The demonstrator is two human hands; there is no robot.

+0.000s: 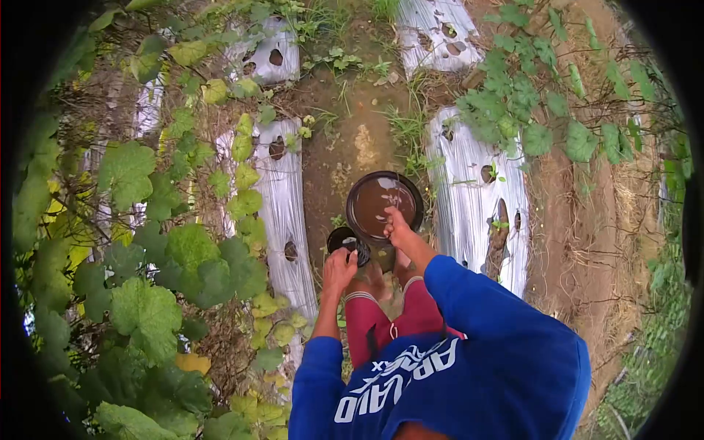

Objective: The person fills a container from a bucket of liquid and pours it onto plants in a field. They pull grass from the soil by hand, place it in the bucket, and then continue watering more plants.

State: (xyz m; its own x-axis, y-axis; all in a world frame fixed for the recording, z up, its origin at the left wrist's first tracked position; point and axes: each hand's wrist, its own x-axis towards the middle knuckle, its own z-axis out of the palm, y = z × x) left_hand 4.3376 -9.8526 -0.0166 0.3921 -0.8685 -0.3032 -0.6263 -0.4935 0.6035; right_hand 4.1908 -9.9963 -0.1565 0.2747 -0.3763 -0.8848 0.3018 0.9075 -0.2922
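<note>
A round dark bucket point(353, 221) of brown liquid stands on the ground in front of my feet. My right hand point(398, 229) is over the near part of it, its fingers curled together; whatever they may hold is hidden. Pale glints lie on the liquid beside those fingers. Just left of the bucket is a smaller black container point(336, 239) with something dark and shiny at its mouth. My left hand point(340, 270) grips its near rim with bent fingers.
My bare feet point(375, 281) are close behind the bucket on the dirt path point(323, 176). Strips of silvery plastic sheeting point(282, 198) with torn holes line both sides. Leafy vines point(147, 315) crowd the left, and more leaves point(506, 95) hang at upper right.
</note>
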